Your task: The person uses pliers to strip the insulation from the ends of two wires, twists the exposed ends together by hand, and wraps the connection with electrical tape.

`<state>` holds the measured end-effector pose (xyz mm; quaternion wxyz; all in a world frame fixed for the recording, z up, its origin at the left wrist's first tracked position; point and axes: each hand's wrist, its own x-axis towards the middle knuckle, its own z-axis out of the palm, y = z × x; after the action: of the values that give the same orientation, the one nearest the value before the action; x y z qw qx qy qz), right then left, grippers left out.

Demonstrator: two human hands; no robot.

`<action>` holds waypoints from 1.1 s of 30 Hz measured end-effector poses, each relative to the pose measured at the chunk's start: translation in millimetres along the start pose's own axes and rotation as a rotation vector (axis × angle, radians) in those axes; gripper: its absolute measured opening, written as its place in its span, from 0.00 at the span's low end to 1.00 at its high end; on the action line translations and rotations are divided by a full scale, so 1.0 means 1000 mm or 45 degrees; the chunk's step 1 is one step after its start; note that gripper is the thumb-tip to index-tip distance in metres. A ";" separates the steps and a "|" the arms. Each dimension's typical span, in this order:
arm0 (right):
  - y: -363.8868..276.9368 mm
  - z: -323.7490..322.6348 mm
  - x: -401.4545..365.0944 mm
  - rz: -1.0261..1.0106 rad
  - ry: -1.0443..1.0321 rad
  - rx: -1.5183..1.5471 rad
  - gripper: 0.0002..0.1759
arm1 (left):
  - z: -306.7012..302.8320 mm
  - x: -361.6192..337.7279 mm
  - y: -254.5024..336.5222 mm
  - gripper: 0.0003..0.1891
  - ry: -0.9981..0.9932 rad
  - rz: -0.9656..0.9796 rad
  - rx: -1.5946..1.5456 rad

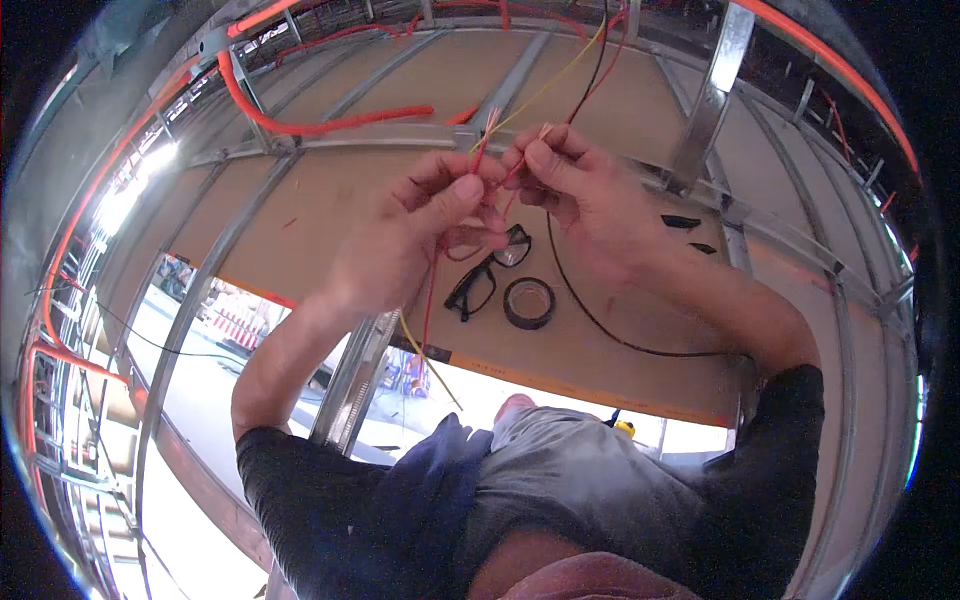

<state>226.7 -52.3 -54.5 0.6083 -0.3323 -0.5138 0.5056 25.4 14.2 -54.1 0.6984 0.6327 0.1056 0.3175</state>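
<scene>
In front of me, both hands are raised close together over a brown board (370, 200). My left hand (425, 215) is closed around red electrical wires (431, 300), whose bare copper ends (491, 122) stick up above the fingers. My right hand (570, 180) pinches another red wire, with a stripped tip (544, 131) showing past the thumb. A yellow wire (555, 85) runs down from above to the left fingers, and its lower part hangs below that hand. Whether the bare ends touch each other cannot be made out.
Black-framed glasses (470, 292) and a roll of black tape (529, 303) lie on the board. A black cable (600, 325) curves across it. Orange conduit (300, 128) and metal framing studs (715, 95) surround the work area. Small dark pieces (682, 221) lie at right.
</scene>
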 end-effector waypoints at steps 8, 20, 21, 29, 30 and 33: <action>0.003 0.004 0.024 0.020 0.026 0.109 0.11 | -0.022 0.005 0.003 0.21 -0.053 -0.083 -0.075; 0.017 0.000 0.029 0.195 -0.027 0.022 0.16 | -0.017 0.002 -0.005 0.18 0.200 -0.027 0.044; 0.013 0.002 0.019 0.182 0.003 -0.088 0.14 | -0.016 0.001 -0.006 0.18 0.264 -0.014 0.132; 0.012 0.013 0.025 0.062 0.069 -0.198 0.16 | -0.012 0.001 -0.018 0.19 0.348 0.077 0.237; 0.014 0.011 0.027 0.047 0.037 -0.194 0.16 | -0.012 0.001 -0.023 0.18 0.360 0.129 0.201; 0.019 0.008 0.029 0.007 0.042 -0.118 0.15 | -0.021 0.000 -0.018 0.17 0.350 0.018 0.308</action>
<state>213.0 -20.0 -61.8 0.5993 -0.3700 -0.5256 0.4772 19.5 31.2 -74.7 0.5939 0.6634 0.2331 0.3909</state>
